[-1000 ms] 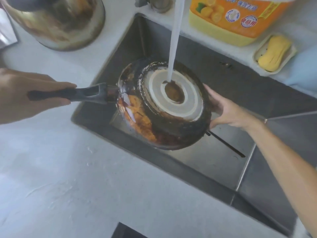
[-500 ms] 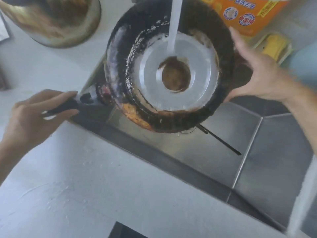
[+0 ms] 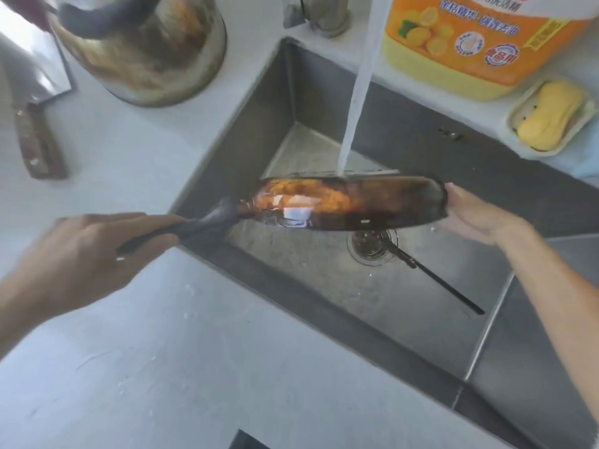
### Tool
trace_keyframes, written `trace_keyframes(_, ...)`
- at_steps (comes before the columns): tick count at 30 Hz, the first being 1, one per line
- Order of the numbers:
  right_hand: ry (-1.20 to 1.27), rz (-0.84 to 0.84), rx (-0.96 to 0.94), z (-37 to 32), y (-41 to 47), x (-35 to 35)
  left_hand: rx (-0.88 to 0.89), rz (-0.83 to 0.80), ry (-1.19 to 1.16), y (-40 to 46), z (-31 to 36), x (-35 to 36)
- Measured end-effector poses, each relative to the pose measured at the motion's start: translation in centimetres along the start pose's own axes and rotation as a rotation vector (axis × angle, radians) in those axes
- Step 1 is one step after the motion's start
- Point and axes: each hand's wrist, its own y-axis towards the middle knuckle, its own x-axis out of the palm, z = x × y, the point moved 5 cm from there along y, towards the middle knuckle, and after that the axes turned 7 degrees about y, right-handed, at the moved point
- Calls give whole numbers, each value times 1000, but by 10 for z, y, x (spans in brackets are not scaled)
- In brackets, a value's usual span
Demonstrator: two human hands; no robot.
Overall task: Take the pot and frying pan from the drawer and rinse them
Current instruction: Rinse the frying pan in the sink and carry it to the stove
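A blackened frying pan with brown and orange stains hangs edge-on over the steel sink. Running tap water lands on its upper edge. My left hand is closed around the pan's dark handle above the counter. At the pan's far rim my right hand holds the edge from the right. A scorched steel pot stands on the counter at the back left.
A thin black stick lies in the basin beside the drain. An orange detergent jug and a yellow soap in its dish stand behind the sink. A cleaver with a wooden handle lies at far left.
The pan has dropped lower into the sink and turned from showing its round underside to lying edge-on. Both hands kept their hold and moved with it.
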Motion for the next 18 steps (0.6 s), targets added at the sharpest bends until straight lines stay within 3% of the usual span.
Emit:
trace_keyframes(3,-54,10,32,-8,1,-15,12,-84,-154,-9,49,4)
trace_keyframes(7,-229,101,123,-10,-4,-22,-43,-55,-333,4,49,28)
trace_keyframes(12,-719,474,190,12,-4,-25,13,-128,-360,26,59,40)
trace_keyframes(18,-602,571,136,58,-6,-27,236,-60,-207,59,66,43)
